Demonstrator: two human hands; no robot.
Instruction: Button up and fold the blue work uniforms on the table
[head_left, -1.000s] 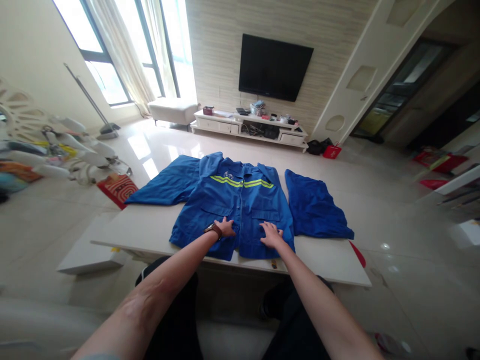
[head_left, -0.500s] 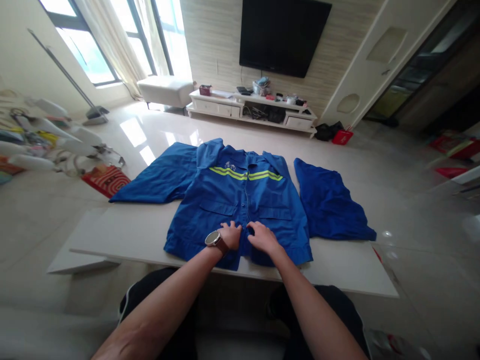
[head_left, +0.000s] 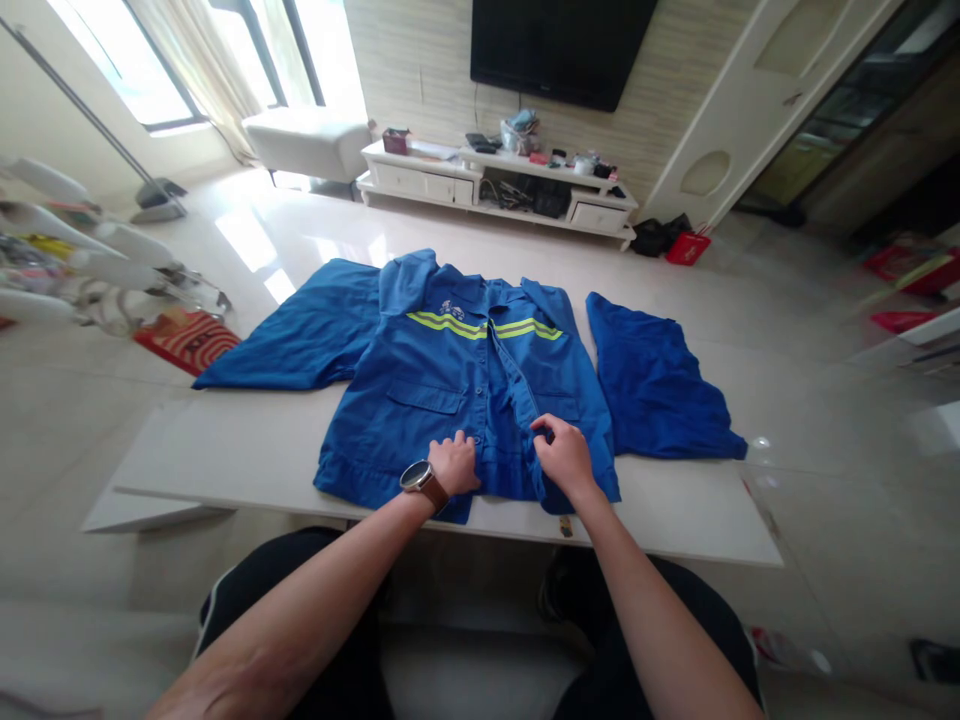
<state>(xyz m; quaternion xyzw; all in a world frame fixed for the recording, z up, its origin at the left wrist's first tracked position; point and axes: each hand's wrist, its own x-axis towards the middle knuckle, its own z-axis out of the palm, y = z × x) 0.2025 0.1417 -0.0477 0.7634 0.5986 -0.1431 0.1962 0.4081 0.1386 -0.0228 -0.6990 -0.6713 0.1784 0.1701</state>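
A blue work jacket [head_left: 420,420] with yellow-green reflective stripes lies front side up on a white table, its front partly parted. My left hand [head_left: 454,462], with a watch [head_left: 416,476] on the wrist, rests on the jacket's left front edge near the hem, fingers spread over the cloth. My right hand [head_left: 562,455] is closed on the right front edge of the jacket and holds it lifted and folded outward, so the inside shows. The fingertips of the right hand are partly hidden.
Blue folded cloth [head_left: 300,335] lies left of the jacket and another blue cloth [head_left: 660,385] to its right. The white table [head_left: 195,455] has its near edge before my knees. A red bag [head_left: 187,340] stands at the left. A TV cabinet [head_left: 420,180] stands by the far wall.
My right hand has moved right, pulling the jacket's right front edge away from the left one. The left hand stays on the left edge. The view has tilted slightly down.
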